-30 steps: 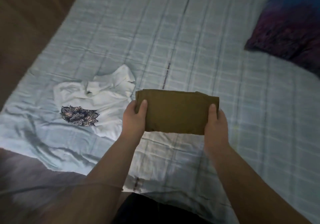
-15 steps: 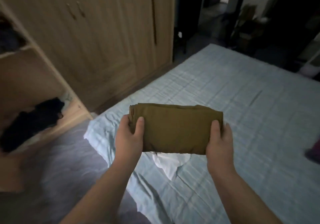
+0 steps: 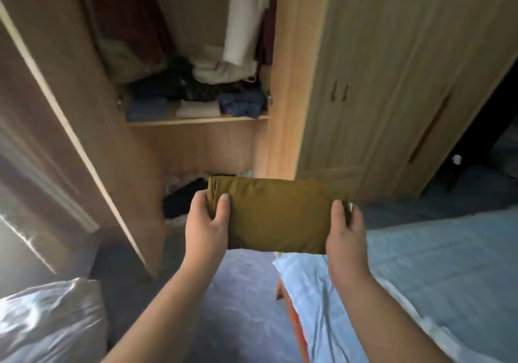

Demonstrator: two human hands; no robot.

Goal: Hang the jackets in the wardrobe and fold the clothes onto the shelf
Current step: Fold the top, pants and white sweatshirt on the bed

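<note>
— Where is the folded olive-brown garment (image 3: 280,217)?

— Up in the air, lying level, held by its two short ends. The left hand (image 3: 207,222) grips the left end, thumb on top and fingers wrapped round the edge. The right hand (image 3: 346,231) grips the right end the same way.

— What lies around it?

— Beyond the garment and higher up is the wardrobe shelf (image 3: 196,120). It carries a folded blue piece (image 3: 147,109), a folded beige piece (image 3: 197,108) and a crumpled navy heap (image 3: 244,105), with darker clothes piled behind them. Higher again, a pale hanging garment (image 3: 244,18) reaches down to that pile. Just behind the garment's left end, black clothes (image 3: 182,197) lie in the lower compartment. To its left the wardrobe door (image 3: 70,138) stands swung open, and to its upper right are the closed doors (image 3: 392,82). Below and to the right is the bed (image 3: 434,264) with a light blue sheet. Directly beneath the garment is blue carpet (image 3: 238,306). Far down to its left sits a shiny plastic-wrapped bundle (image 3: 50,320).
</note>
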